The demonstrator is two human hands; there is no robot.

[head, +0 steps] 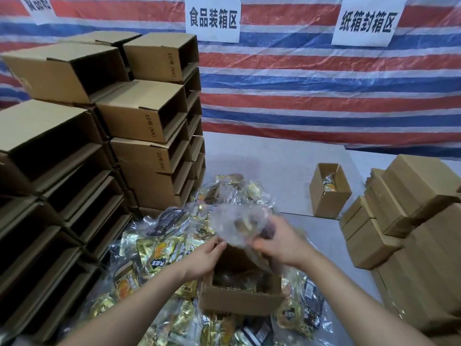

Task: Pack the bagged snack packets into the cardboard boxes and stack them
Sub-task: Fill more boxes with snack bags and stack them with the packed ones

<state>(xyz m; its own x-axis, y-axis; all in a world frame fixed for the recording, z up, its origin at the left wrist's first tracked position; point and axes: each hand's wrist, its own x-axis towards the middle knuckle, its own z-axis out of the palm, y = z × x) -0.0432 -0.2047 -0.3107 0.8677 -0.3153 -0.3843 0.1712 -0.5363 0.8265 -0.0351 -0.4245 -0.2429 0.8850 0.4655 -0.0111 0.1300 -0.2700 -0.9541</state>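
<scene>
Striped tarp (324, 96) behind, three paper signs (212, 20) on it. Big stack of open boxes (139, 108) on the left, closed boxes (399, 208) right. Heap of bagged snacks (154, 250) across the tabletop (274, 158). Open box (240, 299) up front, packets inside; small box (329, 196) farther off holds one packet. Left hand (204, 258) and right hand (279, 243) both pinch a clear bag (237, 226) over it.

Brown boxes (139, 116); red-blue-white striped tarp (299, 96).
</scene>
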